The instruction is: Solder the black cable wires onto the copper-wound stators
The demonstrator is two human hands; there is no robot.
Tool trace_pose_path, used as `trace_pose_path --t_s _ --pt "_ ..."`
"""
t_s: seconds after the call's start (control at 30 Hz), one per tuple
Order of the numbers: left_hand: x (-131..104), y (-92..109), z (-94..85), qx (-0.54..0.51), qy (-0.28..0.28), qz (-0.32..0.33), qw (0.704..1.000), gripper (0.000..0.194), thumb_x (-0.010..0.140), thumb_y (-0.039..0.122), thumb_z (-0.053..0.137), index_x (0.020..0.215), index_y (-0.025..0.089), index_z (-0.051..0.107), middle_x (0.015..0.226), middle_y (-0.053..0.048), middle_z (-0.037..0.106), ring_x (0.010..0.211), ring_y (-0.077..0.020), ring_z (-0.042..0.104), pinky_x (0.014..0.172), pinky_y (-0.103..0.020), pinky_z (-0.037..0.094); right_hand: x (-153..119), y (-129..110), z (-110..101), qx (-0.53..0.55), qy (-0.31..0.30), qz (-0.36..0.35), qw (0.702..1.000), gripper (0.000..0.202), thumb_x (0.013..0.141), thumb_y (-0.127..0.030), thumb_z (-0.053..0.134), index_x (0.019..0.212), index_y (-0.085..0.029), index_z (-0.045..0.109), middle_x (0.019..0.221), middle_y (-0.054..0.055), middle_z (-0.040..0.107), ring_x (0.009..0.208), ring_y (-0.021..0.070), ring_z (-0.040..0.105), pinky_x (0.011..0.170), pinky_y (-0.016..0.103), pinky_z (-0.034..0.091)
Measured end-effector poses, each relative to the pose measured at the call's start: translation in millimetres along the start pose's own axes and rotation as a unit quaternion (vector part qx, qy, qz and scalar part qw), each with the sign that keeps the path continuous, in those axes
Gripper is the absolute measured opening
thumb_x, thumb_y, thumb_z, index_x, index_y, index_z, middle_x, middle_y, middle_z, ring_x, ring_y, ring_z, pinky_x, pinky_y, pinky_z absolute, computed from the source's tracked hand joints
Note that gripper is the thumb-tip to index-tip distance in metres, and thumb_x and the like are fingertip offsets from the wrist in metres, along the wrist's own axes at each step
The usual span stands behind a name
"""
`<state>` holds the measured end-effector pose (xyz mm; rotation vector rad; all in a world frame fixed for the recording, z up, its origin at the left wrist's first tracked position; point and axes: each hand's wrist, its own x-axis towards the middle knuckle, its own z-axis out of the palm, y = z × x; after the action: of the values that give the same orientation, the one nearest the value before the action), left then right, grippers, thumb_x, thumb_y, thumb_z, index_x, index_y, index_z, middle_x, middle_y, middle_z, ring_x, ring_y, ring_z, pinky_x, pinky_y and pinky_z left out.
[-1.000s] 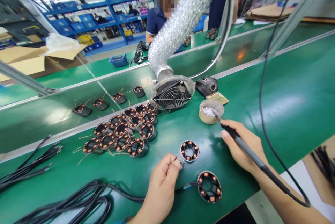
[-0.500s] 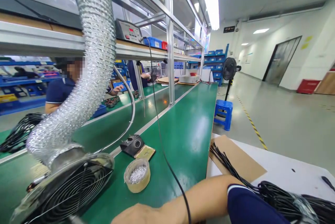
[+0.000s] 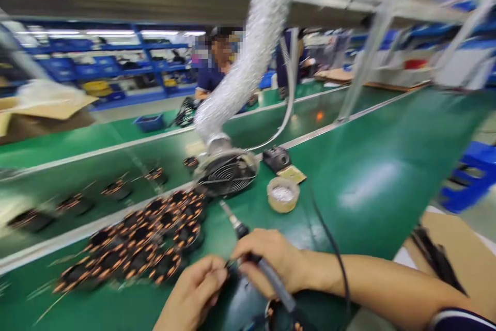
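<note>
My right hand (image 3: 271,258) is closed around a soldering iron (image 3: 276,283), its metal end pointing away from me toward the fume fan. Close beside it, my left hand (image 3: 201,284) is pinched, its fingertips near a small dark piece that is too blurred to name. Below the hands, at the bottom edge, a copper-wound ring coil (image 3: 273,313) shows in part. Many similar ring coils (image 3: 141,233) with copper windings and black cores lie in a cluster to the left. A round tub (image 3: 283,195) of silvery shavings sits beyond my right hand.
A fume fan (image 3: 228,172) with a silver duct (image 3: 248,57) stands ahead. Behind the tub is a soldering iron stand (image 3: 277,158) with a yellow sponge (image 3: 292,173). A black cable (image 3: 327,227) hangs by my right forearm. Across the bench is a co-worker (image 3: 209,73).
The view has swung left and down, bringing the coils and both hands into sight. My right hand, earlier at the bottom edge, now shows with the soldering iron beside my left hand.
</note>
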<state>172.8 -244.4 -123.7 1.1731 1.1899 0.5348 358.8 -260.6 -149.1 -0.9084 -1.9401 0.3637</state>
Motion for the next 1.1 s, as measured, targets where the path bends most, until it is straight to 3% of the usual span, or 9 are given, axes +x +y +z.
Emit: trace_pose_path --t_s 0.1,0.27,0.5,0.63,0.8,0.97,1.1 --pt "-2.7 7.2 -7.7 -0.022 -0.046 -0.020 0.999 0.045 0.059 0.056 0.078 0.064 0.017 0.056 0.051 0.008 0.038 0.044 -0.0055 0.022 0.044 -0.020 0.014 0.8 -7.5 -9.8 0.041 -0.001 -0.002 0.999 0.019 0.082 -0.010 0.050 0.098 -0.020 0.056 0.076 0.000 0.065 0.065 0.0118 0.059 0.065 0.023 0.049" --pt "-2.4 6.8 -8.8 -0.034 -0.029 -0.009 0.999 0.038 0.059 0.047 0.080 0.067 0.014 0.063 0.056 0.005 0.048 0.052 -0.0079 0.033 0.051 -0.022 0.023 4.1 -10.7 -17.6 0.057 -0.032 -0.004 0.998 0.019 0.085 -0.008 0.049 0.098 -0.020 0.054 0.077 0.000 0.064 0.065 0.0112 0.058 0.061 0.021 0.049" --pt "-3.3 5.1 0.7 -0.028 -0.027 0.010 0.999 0.032 0.066 0.043 0.077 0.070 0.012 0.070 0.062 0.000 0.057 0.060 -0.0118 0.043 0.060 -0.024 0.033 2.8 -11.2 -15.3 0.034 -0.028 0.000 0.999 0.020 0.086 -0.008 0.050 0.101 -0.020 0.056 0.077 0.001 0.065 0.065 0.0122 0.060 0.060 0.023 0.051" --pt "-3.5 2.5 0.0 -0.030 -0.022 0.024 0.999 0.032 0.067 0.043 0.076 0.069 0.012 0.068 0.058 0.003 0.053 0.056 -0.0101 0.040 0.056 -0.022 0.030 3.1 -11.9 -14.2 0.034 -0.018 -0.004 0.999 0.023 0.086 -0.007 0.051 0.105 -0.019 0.056 0.079 0.001 0.066 0.067 0.0123 0.060 0.062 0.023 0.052" --pt "-4.2 -2.7 -3.6 -0.059 0.006 -0.010 0.998 0.037 0.068 0.048 0.074 0.066 0.014 0.062 0.051 0.007 0.042 0.048 -0.0067 0.026 0.049 -0.022 0.019 1.4 -12.0 -13.0 0.034 -0.002 -0.010 0.999 0.023 0.085 -0.006 0.052 0.103 -0.019 0.056 0.082 0.001 0.067 0.067 0.0118 0.059 0.066 0.023 0.051" --pt "-2.7 -2.3 -2.0 -0.075 0.019 -0.029 0.997 0.038 0.060 0.043 0.082 0.074 0.011 0.066 0.058 0.004 0.048 0.057 -0.0086 0.034 0.056 -0.021 0.025 0.8 -10.8 -11.7 0.043 -0.007 -0.014 0.999 0.024 0.084 -0.005 0.052 0.103 -0.020 0.055 0.083 0.000 0.067 0.067 0.0119 0.058 0.066 0.024 0.050" --pt "-1.1 -0.6 0.3 -0.051 0.014 -0.023 0.998 0.039 0.063 0.045 0.080 0.077 0.010 0.070 0.058 0.003 0.051 0.058 -0.0097 0.036 0.057 -0.022 0.028 -0.7 -10.1 -9.1 0.041 -0.005 -0.012 0.999 0.025 0.085 -0.004 0.051 0.104 -0.020 0.055 0.083 0.000 0.066 0.066 0.0117 0.056 0.065 0.024 0.049"
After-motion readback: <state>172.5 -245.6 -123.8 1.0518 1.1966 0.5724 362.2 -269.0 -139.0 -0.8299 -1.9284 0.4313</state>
